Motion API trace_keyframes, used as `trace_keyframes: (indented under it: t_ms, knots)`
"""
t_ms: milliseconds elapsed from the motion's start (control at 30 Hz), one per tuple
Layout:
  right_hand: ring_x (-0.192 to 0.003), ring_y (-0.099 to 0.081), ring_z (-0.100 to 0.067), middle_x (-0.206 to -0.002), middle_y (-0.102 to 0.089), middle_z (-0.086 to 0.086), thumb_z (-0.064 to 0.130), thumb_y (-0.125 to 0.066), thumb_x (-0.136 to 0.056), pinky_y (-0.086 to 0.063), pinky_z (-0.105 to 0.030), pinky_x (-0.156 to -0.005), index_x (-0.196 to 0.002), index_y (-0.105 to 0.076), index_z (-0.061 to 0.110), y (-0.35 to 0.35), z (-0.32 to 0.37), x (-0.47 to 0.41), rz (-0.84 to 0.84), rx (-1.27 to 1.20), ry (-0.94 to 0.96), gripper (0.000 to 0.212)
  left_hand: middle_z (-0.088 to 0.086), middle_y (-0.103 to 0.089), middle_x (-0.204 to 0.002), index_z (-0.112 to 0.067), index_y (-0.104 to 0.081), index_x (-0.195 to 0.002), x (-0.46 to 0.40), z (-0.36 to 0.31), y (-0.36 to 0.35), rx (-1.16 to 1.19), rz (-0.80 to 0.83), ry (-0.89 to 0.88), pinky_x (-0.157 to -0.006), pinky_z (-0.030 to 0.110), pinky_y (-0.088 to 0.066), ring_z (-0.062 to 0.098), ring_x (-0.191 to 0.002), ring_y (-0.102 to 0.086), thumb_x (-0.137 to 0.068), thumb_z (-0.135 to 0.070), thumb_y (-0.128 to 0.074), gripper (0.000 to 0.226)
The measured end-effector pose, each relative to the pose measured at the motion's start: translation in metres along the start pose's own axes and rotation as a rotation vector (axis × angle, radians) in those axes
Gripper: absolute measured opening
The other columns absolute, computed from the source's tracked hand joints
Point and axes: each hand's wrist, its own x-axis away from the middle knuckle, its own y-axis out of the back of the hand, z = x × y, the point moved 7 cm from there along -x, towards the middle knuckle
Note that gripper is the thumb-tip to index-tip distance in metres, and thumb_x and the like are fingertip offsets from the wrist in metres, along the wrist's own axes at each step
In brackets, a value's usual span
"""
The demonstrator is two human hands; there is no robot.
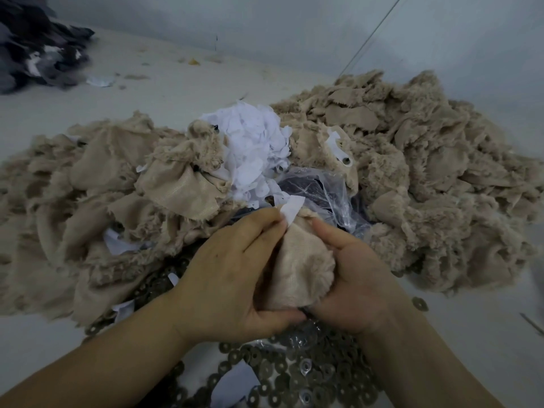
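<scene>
Fabric filled our hands: we held a beige plush piece (297, 269) low in the middle of the view, just above a heap of metal washers (294, 372). Our left hand (235, 275) curled round its left side, fingertips touching a white paper slip (291, 212) at its top. Our right hand (353, 278) gripped its right side, thumb pressed on the cloth. Behind the piece lay a clear plastic bag (321, 195) and white paper scraps (253, 142), with a plush pile (426, 172) to the right.
</scene>
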Motion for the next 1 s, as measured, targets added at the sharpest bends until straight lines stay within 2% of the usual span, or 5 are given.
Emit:
trace_keyframes:
  t_ms: [333, 567, 667, 867, 1000]
  knots:
    - [-0.118, -0.061, -0.031, -0.133, -0.06, -0.019, 0.027, -0.062, -0.083, -0.052, -0.046, -0.098, -0.127, -0.061, -0.007, -0.013, -0.004, 0.003, 0.14, -0.059, -0.022, 0.056, 0.023, -0.061, -0.114, 0.009, -0.064, -0.112, -0.007, 0.005, -0.006, -0.01, -0.113, 0.085, -0.085, 0.05, -0.054, 0.035, -0.105, -0.058, -0.051, 0.008, -0.078, 0.063]
    - [-0.118, -0.062, -0.024, -0.129, -0.065, -0.014, 0.04, -0.055, -0.084, -0.045, -0.034, -0.103, -0.124, -0.067, 0.0, 0.0, 0.004, -0.004, 0.066, 0.123, 0.072, 0.057, 0.011, -0.065, -0.089, 0.003, -0.07, -0.087, -0.015, 0.019, 0.013, 0.215, -0.15, 0.182, -0.067, 0.039, -0.052, 0.025, -0.08, -0.062, -0.058, 0.013, -0.08, 0.032]
    - [-0.087, -0.061, -0.013, -0.098, -0.069, -0.005, 0.038, -0.059, -0.082, -0.051, -0.025, -0.075, -0.103, -0.076, 0.007, -0.001, 0.015, -0.005, 0.051, 0.22, 0.2, 0.042, 0.009, -0.065, -0.08, 0.001, -0.07, -0.08, -0.02, 0.033, 0.026, 0.202, -0.165, 0.315, -0.062, 0.042, -0.049, 0.024, -0.073, -0.06, -0.059, 0.011, -0.081, 0.026]
    - [-0.064, -0.067, -0.006, -0.067, -0.071, 0.013, 0.016, -0.068, -0.086, -0.057, -0.023, -0.062, -0.076, -0.075, 0.026, 0.014, 0.057, 0.004, -0.579, 1.575, 0.869, 0.016, 0.01, -0.055, -0.065, 0.001, -0.064, -0.073, -0.03, 0.055, 0.071, 0.103, -0.289, 0.438, -0.047, 0.038, -0.037, 0.019, -0.059, -0.049, -0.072, 0.005, -0.073, 0.01]
    - [-0.081, -0.067, -0.018, -0.093, -0.071, 0.001, 0.018, -0.071, -0.084, -0.055, -0.032, -0.076, -0.1, -0.077, 0.021, 0.01, 0.032, -0.016, -0.485, 2.055, 0.895, 0.017, 0.006, -0.052, -0.067, -0.003, -0.065, -0.073, -0.031, 0.053, 0.07, 0.062, -0.22, 0.429, -0.049, 0.036, -0.036, 0.015, -0.06, -0.045, -0.07, 0.005, -0.069, 0.01]
